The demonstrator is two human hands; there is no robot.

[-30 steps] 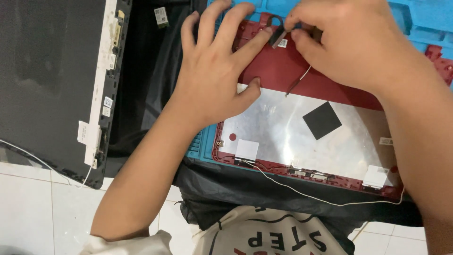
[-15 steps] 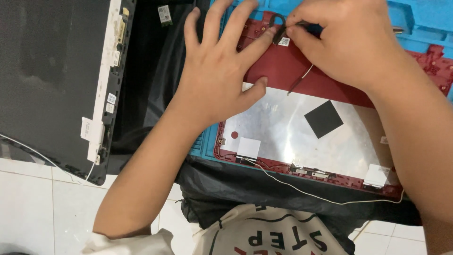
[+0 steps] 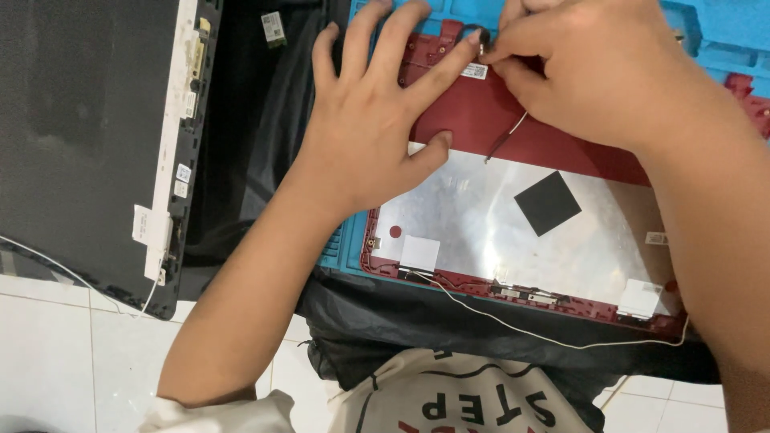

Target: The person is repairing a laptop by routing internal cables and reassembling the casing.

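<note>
The left hand (image 3: 377,128) lies flat with fingers spread wide on the upper left part of the red laptop lid (image 3: 473,128), thumb pressed near the edge of the silver foil lining (image 3: 489,224); it grips nothing. The right hand (image 3: 593,72) is pinched narrow, thumb and forefinger closed on a small dark cable end (image 3: 484,40) just beside the left forefinger tip. Compared with half a second ago, both hands sit in much the same place, the pinch held slightly nearer the left fingertips. Below the right hand a thin wire (image 3: 505,140) trails over the red surface. A black square pad (image 3: 548,202) lies on the foil below the right wrist. Beneath the lid is a blue work mat (image 3: 346,248). Well left of the left forearm rests a black display panel (image 3: 80,136).
</note>
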